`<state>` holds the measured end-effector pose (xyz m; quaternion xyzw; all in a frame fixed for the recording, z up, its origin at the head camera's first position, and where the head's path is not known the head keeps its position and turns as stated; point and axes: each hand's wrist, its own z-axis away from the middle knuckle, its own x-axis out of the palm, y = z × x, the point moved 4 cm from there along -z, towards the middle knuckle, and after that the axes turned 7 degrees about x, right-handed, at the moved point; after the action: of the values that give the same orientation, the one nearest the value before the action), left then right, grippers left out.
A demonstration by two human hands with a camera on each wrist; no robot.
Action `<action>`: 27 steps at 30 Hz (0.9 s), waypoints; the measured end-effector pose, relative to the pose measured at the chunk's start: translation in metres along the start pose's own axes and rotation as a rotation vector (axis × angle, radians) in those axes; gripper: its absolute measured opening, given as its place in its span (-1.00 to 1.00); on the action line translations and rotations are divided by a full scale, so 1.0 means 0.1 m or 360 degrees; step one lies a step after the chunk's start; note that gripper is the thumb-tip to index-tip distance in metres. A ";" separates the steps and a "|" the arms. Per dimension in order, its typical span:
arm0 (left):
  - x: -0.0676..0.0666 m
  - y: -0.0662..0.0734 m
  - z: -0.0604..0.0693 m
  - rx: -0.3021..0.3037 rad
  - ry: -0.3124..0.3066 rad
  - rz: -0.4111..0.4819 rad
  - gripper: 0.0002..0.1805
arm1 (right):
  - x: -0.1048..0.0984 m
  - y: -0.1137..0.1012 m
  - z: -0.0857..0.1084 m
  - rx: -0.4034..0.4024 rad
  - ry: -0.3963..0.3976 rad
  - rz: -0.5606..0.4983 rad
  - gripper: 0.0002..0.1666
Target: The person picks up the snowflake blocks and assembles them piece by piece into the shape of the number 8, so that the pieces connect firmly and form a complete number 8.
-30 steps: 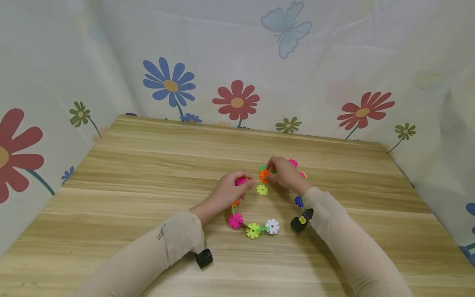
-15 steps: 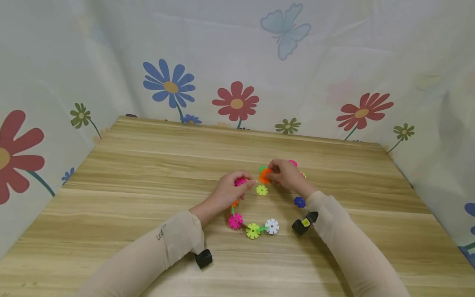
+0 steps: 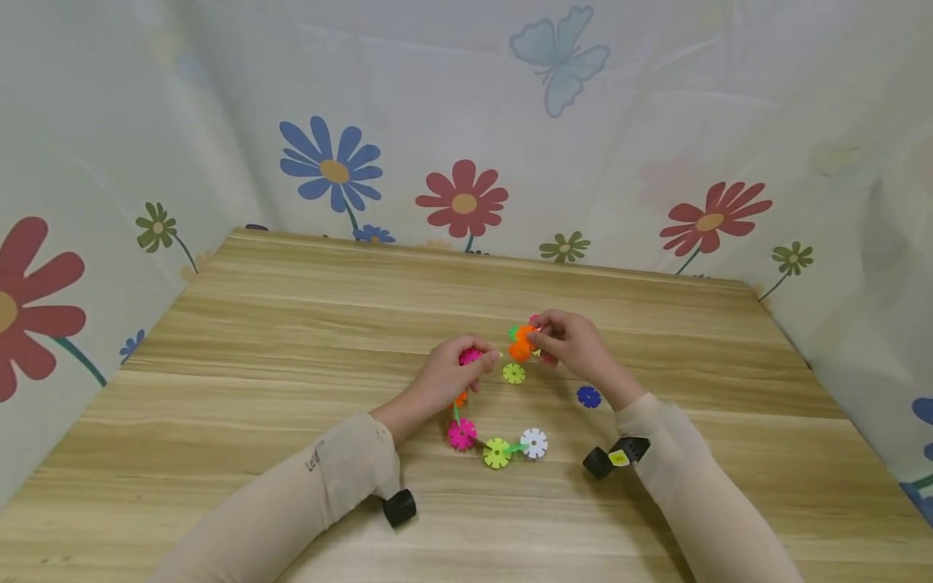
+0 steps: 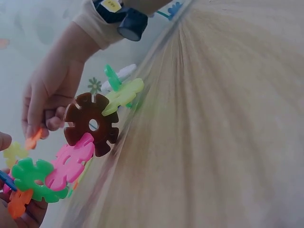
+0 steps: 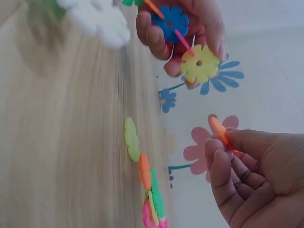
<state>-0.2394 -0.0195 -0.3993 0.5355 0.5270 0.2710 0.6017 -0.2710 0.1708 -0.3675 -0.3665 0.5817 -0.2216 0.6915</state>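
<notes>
My left hand [image 3: 448, 372] grips one end of a chain of slotted plastic snowflake discs. In the right wrist view its curled fingers lie round a blue disc [image 5: 170, 23] and a yellow disc [image 5: 199, 64] at the chain's end. The chain runs down through a brown disc [image 4: 92, 124] and a pink disc [image 3: 462, 435] to a white disc [image 3: 534, 443]. My right hand [image 3: 579, 344] pinches a single orange disc [image 5: 219, 128] between thumb and fingers, raised off the table and apart from the chain.
Loose discs lie on the wooden table [image 3: 328, 300]: a yellow-green one [image 3: 513, 373], a blue one [image 3: 589, 397], another orange one [image 3: 520, 351], and a green one [image 3: 513, 333] beside pink pieces partly behind my right hand. A flowered cloth [image 3: 408, 97] hangs behind the table.
My right hand has lifted the orange disc and shifted slightly right, uncovering another orange disc beneath. Pink discs right of that hand are now hidden by it. My left hand stays nearly still.
</notes>
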 end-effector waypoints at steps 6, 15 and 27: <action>0.00 -0.02 0.00 -0.0019 0.0006 0.0033 -0.69 | 0.05 -0.07 0.14 -0.0059 -0.0016 -0.0164 -0.77; 0.01 0.00 0.01 -0.0002 0.0002 0.0049 -0.66 | 0.20 -0.07 0.25 -0.0021 -0.0069 -0.0322 -0.76; 0.04 -0.02 0.02 0.0003 -0.0047 0.0000 -0.64 | 0.27 -0.04 0.28 -0.0039 -0.0068 -0.0410 -0.73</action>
<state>-0.2372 -0.0167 -0.4032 0.5399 0.5184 0.2624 0.6090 -0.2377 0.1552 -0.3801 -0.4513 0.5176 -0.2936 0.6650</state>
